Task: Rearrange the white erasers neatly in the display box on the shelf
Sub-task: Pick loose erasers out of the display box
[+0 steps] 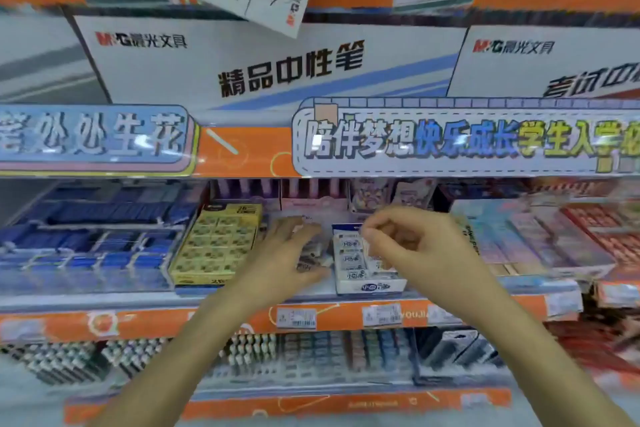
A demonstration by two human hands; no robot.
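The white display box (370, 285) stands on the middle shelf, with white erasers (350, 253) stacked in its left half. My right hand (412, 241) hovers over the box's right half, its fingertips pinched on what looks like one white eraser (371, 251); blur hides the exact grip. My left hand (280, 253) is just left of the box, fingers and thumb curled around a small cluster of loose erasers (311, 255) with grey and white wrappers. Both forearms reach up from below.
A yellow box of erasers (218, 246) sits left of my left hand, with blue stationery trays (97, 239) beyond it. Pastel and red packs (540, 236) lie to the right. An orange shelf edge with price tags (298, 318) runs below, above rows of pens (311, 354).
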